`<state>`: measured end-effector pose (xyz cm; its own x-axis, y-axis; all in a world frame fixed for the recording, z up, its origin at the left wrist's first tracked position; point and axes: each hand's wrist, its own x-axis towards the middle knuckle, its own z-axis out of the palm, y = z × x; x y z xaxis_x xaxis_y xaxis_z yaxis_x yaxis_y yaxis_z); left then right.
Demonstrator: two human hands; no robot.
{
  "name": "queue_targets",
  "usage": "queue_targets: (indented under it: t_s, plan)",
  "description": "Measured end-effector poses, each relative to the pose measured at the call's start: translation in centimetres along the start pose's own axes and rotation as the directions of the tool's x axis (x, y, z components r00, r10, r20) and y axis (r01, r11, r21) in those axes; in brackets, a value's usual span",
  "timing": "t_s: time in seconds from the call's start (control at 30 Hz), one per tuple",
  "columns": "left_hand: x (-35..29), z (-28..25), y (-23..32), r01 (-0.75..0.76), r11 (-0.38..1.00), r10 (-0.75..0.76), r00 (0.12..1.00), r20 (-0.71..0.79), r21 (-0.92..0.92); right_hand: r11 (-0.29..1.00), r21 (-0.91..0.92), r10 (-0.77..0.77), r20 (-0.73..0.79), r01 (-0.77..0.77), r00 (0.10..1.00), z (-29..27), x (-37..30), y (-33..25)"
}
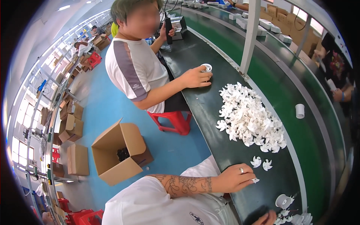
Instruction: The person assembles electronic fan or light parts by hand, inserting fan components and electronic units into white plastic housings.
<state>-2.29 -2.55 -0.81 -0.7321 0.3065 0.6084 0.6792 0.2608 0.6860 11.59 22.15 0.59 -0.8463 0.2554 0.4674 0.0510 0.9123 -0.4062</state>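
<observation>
My left hand [235, 177], with a ring on one finger, is closed over the dark table. A small white fan blade piece [255, 180] sticks out between its fingertips, mostly covered. Just beyond it lie two loose white fan blades [256, 162], separate from a large heap of the same blades [249, 118]. My right hand [265, 219] shows only in part at the lower edge, its fingers slightly bent and apart, with nothing visible between them. Close by, a white round cup-like housing [282, 201] rests on its side, near a cluster of white parts [290, 218].
A person on a red stool [174, 122] at my left rests a hand on a small white cup [206, 68]. The green conveyor belt [279, 84] carries another white cup [299, 111]. An upright metal post [250, 37] stands beside it. An open cardboard box [120, 152] sits on the floor.
</observation>
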Motion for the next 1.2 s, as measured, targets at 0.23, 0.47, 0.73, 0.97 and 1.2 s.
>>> queue_targets:
  t_s: [0.23,0.47,0.73,0.97,1.2]
  plan:
    - [2.3,-0.4,0.4,-0.013,0.985,0.045,0.982,0.181,-0.174,0.892,-0.169,0.356,-0.305,-0.418,0.883,-2.5,-6.0,2.4]
    - [2.9,0.7,-1.5,-0.029,0.968,0.14,0.889,0.437,-0.25,0.897,-0.32,0.268,-0.156,-0.305,0.951,-2.3,-6.2,2.4]
    - [3.2,0.9,-0.8,-0.006,0.996,0.05,0.871,0.489,-0.091,0.873,-0.192,0.391,-0.272,-0.448,0.879,-1.6,-7.2,2.5]
    - [2.7,1.7,-1.4,0.041,0.987,0.023,0.919,0.394,-0.153,0.924,-0.23,0.211,-0.363,-0.307,0.908,-1.2,-6.9,2.8]
    - [1.9,1.5,-1.6,0.15,0.977,-0.13,0.982,0.137,-0.153,0.975,-0.162,0.063,-0.451,-0.151,0.89,-0.9,-6.7,3.3]
